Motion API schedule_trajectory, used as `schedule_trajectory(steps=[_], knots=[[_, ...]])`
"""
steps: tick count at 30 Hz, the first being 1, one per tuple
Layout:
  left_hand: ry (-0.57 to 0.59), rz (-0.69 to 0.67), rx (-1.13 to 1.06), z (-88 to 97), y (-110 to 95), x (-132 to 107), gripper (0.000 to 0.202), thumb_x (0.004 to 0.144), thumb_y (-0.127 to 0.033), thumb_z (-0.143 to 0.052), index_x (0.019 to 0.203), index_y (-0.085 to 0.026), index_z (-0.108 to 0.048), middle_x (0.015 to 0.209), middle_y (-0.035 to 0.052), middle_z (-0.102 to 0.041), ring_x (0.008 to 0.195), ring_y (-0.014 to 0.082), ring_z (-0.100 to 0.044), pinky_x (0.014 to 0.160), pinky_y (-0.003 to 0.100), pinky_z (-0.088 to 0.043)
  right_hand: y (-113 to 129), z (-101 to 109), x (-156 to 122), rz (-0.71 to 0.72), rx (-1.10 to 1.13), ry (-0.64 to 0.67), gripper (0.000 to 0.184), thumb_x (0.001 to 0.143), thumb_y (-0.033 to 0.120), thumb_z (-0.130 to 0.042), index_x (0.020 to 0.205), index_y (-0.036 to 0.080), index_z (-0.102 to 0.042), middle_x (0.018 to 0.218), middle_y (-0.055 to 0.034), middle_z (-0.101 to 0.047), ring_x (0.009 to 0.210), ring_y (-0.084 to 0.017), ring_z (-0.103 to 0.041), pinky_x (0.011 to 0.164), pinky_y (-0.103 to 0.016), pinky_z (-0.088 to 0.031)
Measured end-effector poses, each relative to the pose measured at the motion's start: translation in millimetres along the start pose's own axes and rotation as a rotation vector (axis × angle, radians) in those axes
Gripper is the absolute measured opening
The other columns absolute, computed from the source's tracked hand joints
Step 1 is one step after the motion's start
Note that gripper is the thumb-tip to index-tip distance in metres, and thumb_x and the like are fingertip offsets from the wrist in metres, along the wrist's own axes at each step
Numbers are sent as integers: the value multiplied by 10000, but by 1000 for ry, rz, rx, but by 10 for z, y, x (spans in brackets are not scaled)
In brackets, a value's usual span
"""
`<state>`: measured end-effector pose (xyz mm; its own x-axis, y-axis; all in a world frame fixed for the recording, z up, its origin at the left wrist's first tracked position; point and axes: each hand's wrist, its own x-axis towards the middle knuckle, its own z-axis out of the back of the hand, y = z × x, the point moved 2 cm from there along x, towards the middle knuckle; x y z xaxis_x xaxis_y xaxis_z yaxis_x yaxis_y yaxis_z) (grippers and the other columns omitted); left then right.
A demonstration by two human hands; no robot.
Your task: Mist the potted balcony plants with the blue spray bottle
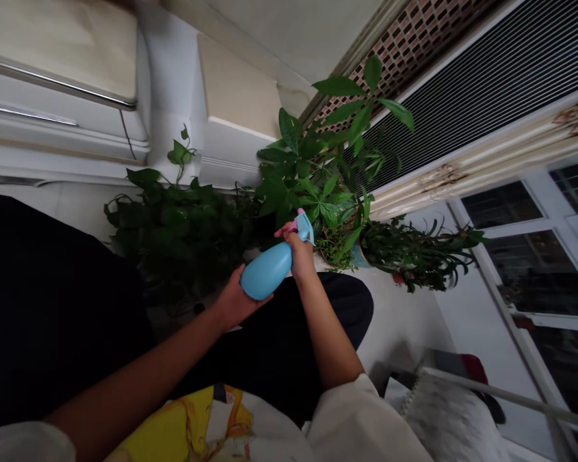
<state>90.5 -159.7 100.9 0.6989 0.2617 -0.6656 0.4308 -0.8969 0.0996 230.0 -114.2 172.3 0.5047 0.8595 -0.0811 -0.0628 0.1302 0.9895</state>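
Note:
A light blue spray bottle point(268, 271) with a pink nozzle and trigger lies tilted between my two hands, its head toward the plants. My left hand point(236, 300) is wrapped under and around the bottle's base. Up at the neck, my right hand point(296, 249) grips the bottle just below the spray head, fingers by the trigger. Directly beyond the nozzle stands a leafy green plant point(327, 199). Left of the bottle spreads a dark, trailing vine plant point(183, 224). Whether the trigger is pressed I cannot make out.
Long-leaved plants point(414, 253) stand to the right by the window point(534, 256). A white cabinet-like unit point(62, 122) and a pale box point(241, 90) are at the upper left. A white rack point(453, 404) with a grey cloth is at the lower right. My dark-clothed knees flank the bottle.

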Motion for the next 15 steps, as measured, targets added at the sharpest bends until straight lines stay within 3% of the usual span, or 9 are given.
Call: schedule_trajectory(steps=[3, 7, 11, 15], knots=[[-3, 16, 35, 16, -30, 2, 482, 1004, -499, -359, 1412, -253, -436, 1086, 96, -679, 848, 244, -694, 746, 417, -590, 31, -37, -30, 6, -5, 12, 374, 707, 339, -624, 1053, 201, -628, 970, -26, -719, 862, -181, -621, 830, -334, -487], [40, 19, 99, 17, -77, 2, 575, 990, -558, -325, 1461, -233, -384, 1094, 150, -688, 835, 284, -712, 728, 425, -580, 34, -23, -55, 27, 25, -33, 471, 759, 408, -613, 1185, 208, -609, 1217, -55, -674, 1049, -205, -616, 957, -373, -469], [64, 3, 173, -30, -158, -43, 635, 987, -554, -345, 1487, -163, -373, 1045, 186, -702, 794, 295, -718, 701, 407, -568, 25, 23, -50, 84, 228, -48, 525, 773, 421, -617, 1256, 221, -565, 1211, -50, -675, 1148, -209, -623, 1077, -403, -427], [60, 0, 276, -63, -196, -94, 621, 983, -557, -333, 1449, -155, -413, 875, 138, -710, 634, 275, -696, 556, 357, -534, 36, 46, -60, 47, 398, 9, 574, 747, 463, -670, 1255, 221, -559, 1245, -82, -671, 1177, -229, -638, 1109, -439, -418]])
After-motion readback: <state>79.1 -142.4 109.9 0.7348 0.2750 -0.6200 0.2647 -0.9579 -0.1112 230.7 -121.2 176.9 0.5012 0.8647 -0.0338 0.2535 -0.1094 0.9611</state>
